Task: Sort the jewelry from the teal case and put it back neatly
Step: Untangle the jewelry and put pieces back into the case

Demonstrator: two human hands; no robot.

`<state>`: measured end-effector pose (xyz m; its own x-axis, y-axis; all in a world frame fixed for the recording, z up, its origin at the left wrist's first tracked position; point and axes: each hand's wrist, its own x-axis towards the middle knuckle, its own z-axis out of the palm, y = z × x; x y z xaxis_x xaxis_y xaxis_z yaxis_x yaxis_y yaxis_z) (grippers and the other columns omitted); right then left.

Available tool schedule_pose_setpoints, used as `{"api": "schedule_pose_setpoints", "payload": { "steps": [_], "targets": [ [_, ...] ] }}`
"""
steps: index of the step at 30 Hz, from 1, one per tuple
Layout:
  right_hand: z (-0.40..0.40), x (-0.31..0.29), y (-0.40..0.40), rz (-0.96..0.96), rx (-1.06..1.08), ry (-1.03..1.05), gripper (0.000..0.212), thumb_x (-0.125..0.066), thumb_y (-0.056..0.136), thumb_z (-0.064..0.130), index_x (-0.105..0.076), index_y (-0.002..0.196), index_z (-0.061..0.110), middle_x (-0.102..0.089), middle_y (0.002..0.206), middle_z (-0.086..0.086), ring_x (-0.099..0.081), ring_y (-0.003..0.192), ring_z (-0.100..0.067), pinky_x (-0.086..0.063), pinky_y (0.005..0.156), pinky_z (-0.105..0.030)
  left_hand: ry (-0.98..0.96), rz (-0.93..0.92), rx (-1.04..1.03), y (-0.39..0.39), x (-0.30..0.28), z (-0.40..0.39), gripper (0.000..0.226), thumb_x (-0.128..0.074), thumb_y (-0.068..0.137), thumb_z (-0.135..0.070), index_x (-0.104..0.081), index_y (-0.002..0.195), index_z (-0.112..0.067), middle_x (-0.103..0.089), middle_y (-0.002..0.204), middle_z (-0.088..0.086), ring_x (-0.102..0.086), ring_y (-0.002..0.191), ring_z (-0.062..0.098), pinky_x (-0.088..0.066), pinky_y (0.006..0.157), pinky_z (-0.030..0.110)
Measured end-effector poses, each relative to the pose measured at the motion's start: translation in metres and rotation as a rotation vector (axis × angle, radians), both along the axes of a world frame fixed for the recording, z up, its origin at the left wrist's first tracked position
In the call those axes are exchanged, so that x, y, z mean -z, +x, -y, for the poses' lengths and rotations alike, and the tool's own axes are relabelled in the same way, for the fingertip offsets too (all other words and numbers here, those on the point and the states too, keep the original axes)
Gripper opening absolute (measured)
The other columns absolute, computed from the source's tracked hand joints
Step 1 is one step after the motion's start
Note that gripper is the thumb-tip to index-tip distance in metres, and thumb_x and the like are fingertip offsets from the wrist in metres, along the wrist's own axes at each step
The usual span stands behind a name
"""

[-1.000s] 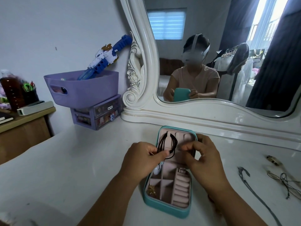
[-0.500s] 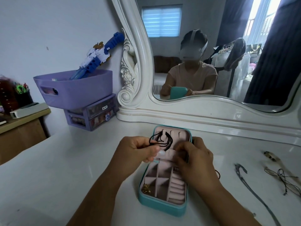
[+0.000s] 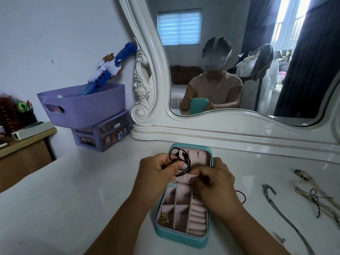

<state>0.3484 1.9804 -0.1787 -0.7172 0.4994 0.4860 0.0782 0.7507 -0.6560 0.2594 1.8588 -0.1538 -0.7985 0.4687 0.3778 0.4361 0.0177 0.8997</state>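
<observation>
Teal case (image 3: 181,237) open on white counter (image 3: 73,199), lid upright. Black cord (image 3: 179,160) looped above lid pocket, pinched by left hand (image 3: 156,169); right hand (image 3: 213,180) fingers curled, pinching cord's other end. Gold piece (image 3: 163,219) in near-left compartment. Loose cords (image 3: 316,199) lie well right.

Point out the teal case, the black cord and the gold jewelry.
teal case (image 3: 181,241): head view, near outer wall.
black cord (image 3: 173,153): head view, top loop above the left hand.
gold jewelry (image 3: 163,219): head view, heap in near-left compartment.
</observation>
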Motion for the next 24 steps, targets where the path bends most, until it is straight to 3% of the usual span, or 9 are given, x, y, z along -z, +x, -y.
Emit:
{"api": "schedule_pose_setpoints", "payload": {
  "steps": [2, 4, 6, 8, 11, 14, 18, 20, 24],
  "targets": [
    [0.001, 0.000, 0.000, -0.002, -0.033, -0.021, 0.028, -0.068, 0.076, 0.017, -0.064, 0.089, 0.042, -0.048, 0.089, 0.013, -0.047, 0.096, -0.015, -0.037, 0.096, -0.046, -0.141, -0.205, -0.090, -0.002, 0.002, -0.001, 0.006, -0.068, 0.080, -0.025, -0.073, 0.079, -0.023, -0.070, 0.065, -0.009, -0.064, 0.064, 0.004, -0.051, 0.060, 0.026],
    [0.001, 0.001, 0.000, -0.010, -0.054, -0.017, 0.029, -0.066, 0.076, 0.019, -0.064, 0.092, 0.043, -0.050, 0.091, 0.011, -0.048, 0.098, -0.016, -0.037, 0.096, -0.047, -0.322, -0.406, -0.183, -0.003, 0.001, -0.001, 0.017, -0.063, 0.081, -0.038, -0.072, 0.084, -0.023, -0.071, 0.076, -0.004, -0.064, 0.073, 0.013, -0.049, 0.065, 0.030],
    [0.000, 0.003, 0.001, -0.012, -0.066, -0.020, 0.029, -0.062, 0.075, 0.022, -0.062, 0.094, 0.044, -0.051, 0.092, 0.011, -0.048, 0.099, -0.016, -0.038, 0.096, -0.047, -0.458, -0.495, -0.219, -0.001, -0.003, -0.005, 0.022, -0.060, 0.083, -0.042, -0.068, 0.083, -0.021, -0.069, 0.080, -0.002, -0.062, 0.075, 0.016, -0.043, 0.061, 0.029],
    [0.000, 0.004, 0.001, -0.009, -0.081, -0.038, 0.027, -0.061, 0.075, 0.023, -0.063, 0.090, 0.045, -0.050, 0.093, 0.013, -0.049, 0.099, -0.015, -0.039, 0.095, -0.047, -0.536, -0.470, -0.232, 0.003, -0.004, -0.009, 0.024, -0.060, 0.082, -0.044, -0.064, 0.078, -0.021, -0.069, 0.077, -0.002, -0.062, 0.073, 0.017, -0.038, 0.058, 0.027],
    [-0.001, 0.005, 0.001, 0.008, -0.090, -0.064, 0.025, -0.063, 0.078, 0.020, -0.062, 0.074, 0.044, -0.051, 0.090, 0.013, -0.050, 0.096, -0.012, -0.040, 0.095, -0.046, -0.465, -0.325, -0.269, 0.004, -0.003, -0.009, 0.022, -0.068, 0.074, -0.043, -0.057, 0.075, -0.024, -0.064, 0.067, -0.007, -0.060, 0.068, 0.014, -0.042, 0.058, 0.026],
    [0.001, 0.005, -0.001, -0.008, -0.087, -0.075, 0.007, -0.059, 0.077, 0.026, -0.060, 0.076, 0.033, -0.051, 0.086, 0.010, -0.051, 0.091, -0.013, -0.041, 0.092, -0.047, -0.363, -0.224, -0.266, 0.006, -0.002, -0.003, 0.027, -0.070, 0.070, -0.035, -0.046, 0.079, -0.028, -0.057, 0.062, -0.009, -0.056, 0.062, 0.009, -0.040, 0.056, 0.027],
    [0.001, 0.008, -0.003, -0.046, -0.094, -0.076, 0.013, -0.055, 0.076, 0.024, -0.061, 0.084, 0.032, -0.053, 0.087, 0.010, -0.052, 0.092, -0.012, -0.042, 0.091, -0.048, -0.279, -0.375, -0.184, 0.007, 0.003, 0.004, 0.028, -0.069, 0.071, -0.030, -0.048, 0.089, -0.035, -0.051, 0.059, -0.007, -0.050, 0.056, 0.007, -0.040, 0.054, 0.022],
    [0.001, 0.008, -0.003, -0.059, -0.102, -0.069, 0.015, -0.051, 0.077, 0.029, -0.064, 0.083, 0.031, -0.056, 0.088, 0.009, -0.052, 0.094, -0.013, -0.042, 0.089, -0.049, -0.261, -0.491, -0.149, 0.009, 0.007, 0.002, 0.028, -0.070, 0.070, -0.038, -0.054, 0.094, -0.038, -0.047, 0.057, -0.009, -0.048, 0.056, 0.006, -0.036, 0.052, 0.015],
    [-0.001, 0.010, -0.003, -0.073, -0.110, -0.048, 0.034, -0.040, 0.076, 0.037, -0.067, 0.096, 0.038, -0.060, 0.095, 0.011, -0.054, 0.099, -0.013, -0.044, 0.089, -0.048, -0.298, -0.534, -0.106, 0.012, 0.010, -0.003, 0.037, -0.059, 0.069, -0.055, -0.058, 0.102, -0.038, -0.051, 0.059, -0.013, -0.052, 0.059, 0.004, -0.038, 0.054, 0.010]
  ]
}}
